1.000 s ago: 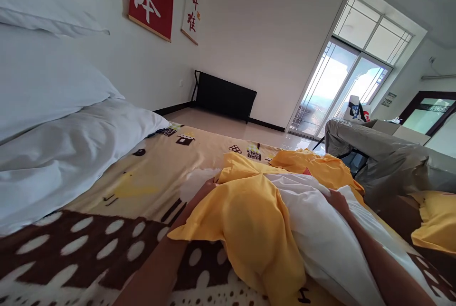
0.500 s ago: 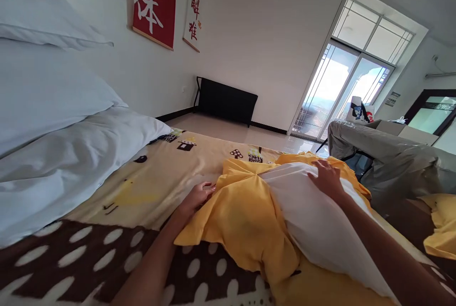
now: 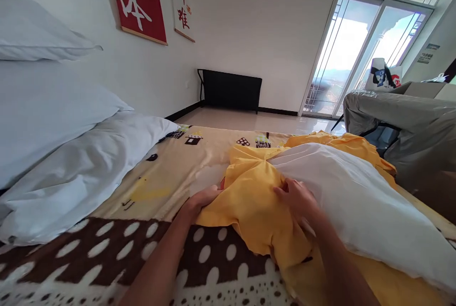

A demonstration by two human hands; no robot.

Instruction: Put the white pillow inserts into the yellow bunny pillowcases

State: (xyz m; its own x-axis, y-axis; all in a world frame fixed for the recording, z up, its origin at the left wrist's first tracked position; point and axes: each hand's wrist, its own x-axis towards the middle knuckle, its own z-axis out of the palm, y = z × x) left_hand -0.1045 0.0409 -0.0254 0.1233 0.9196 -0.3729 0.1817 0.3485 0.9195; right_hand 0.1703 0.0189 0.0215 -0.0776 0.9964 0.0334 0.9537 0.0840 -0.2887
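Left hand [image 3: 208, 196] at the left edge of the yellow cloth [image 3: 252, 196], fingertips lost behind a fold; cannot tell whether it grips. Right hand [image 3: 297, 197] on the cloth's right side, fingers curled against it; a firm pinch cannot be made out. Cloth bunched between the two hands, pleats gathered to a point near its far end.

Close by: white pillow [image 3: 363, 201] against the cloth's right side, its bulk just beyond the right forearm. Second yellow heap [image 3: 338, 140] behind the pillow. All on a patterned blanket [image 3: 181, 163], tan with a dark spotted band.

Further out: stacked white pillows [image 3: 53, 101] on the left; black panel [image 3: 231, 90] low by the far wall; red scroll [image 3: 138, 2] and white scroll [image 3: 183, 6] hanging; plastic-wrapped furniture [image 3: 420, 116] at right, near a glass door [image 3: 345, 54].

Changed since half a second ago: right hand, then spread on the white pillow, has shifted onto the yellow cloth. Left hand keeps to the same edge. Door now sits further right in view.
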